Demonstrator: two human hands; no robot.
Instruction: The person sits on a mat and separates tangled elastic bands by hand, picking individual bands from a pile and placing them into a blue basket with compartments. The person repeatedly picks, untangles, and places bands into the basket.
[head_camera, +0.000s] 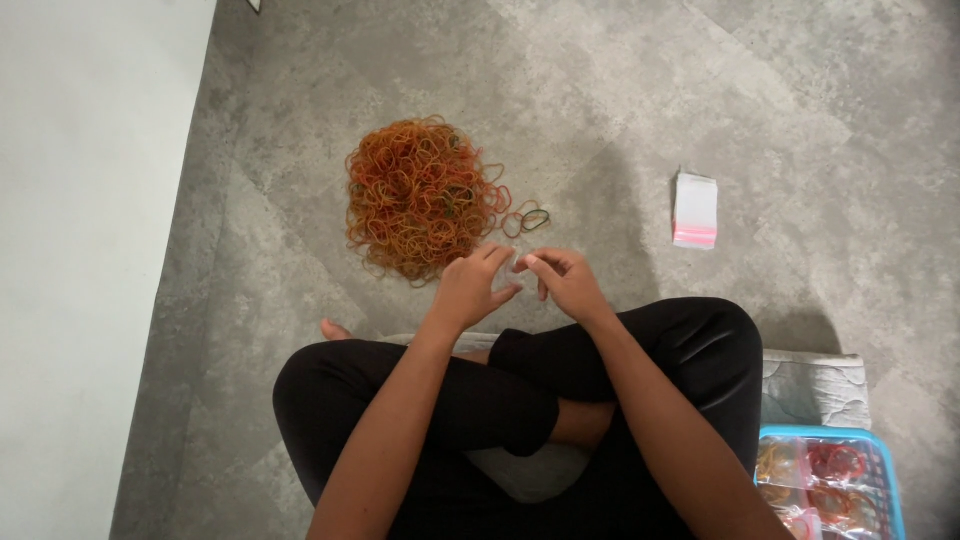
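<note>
The floor (700, 90) is grey with a mottled, stone-like pattern. A large heap of rubber bands (418, 197), mostly orange and red, lies directly on it. A few loose bands (530, 219) lie just beside the heap. A small stack of clear bags (695, 209) with a pink strip lies well apart. A blue basket (890, 470) and a grey cushion (815, 385) rest on the floor.
</note>
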